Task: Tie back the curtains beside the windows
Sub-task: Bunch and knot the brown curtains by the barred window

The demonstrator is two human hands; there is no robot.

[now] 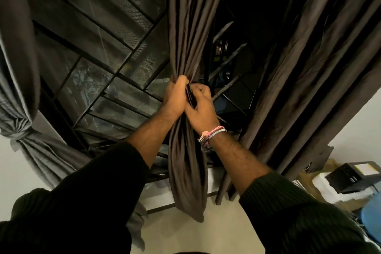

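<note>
curtain (pixel 186 47) gathered at centre | gripped by left hand (pixel 175 97), right hand (pixel 201 105), fingers curled | tied curtain (pixel 18 88) at 9 o'clock

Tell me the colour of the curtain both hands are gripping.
Dark grey-brown, plain with no pattern: the gathered curtain, seen best in the head view.

We see a pale floor (pixel 185 239) at the bottom, lower ends of the curtains hanging close above it, contact unclear. At lower right we see clutter piled by the wall: a black box (pixel 350 179) resting on white packaging (pixel 329 192), with a blue item (pixel 371 218) just beside it. What carries the pile is hidden.
</note>
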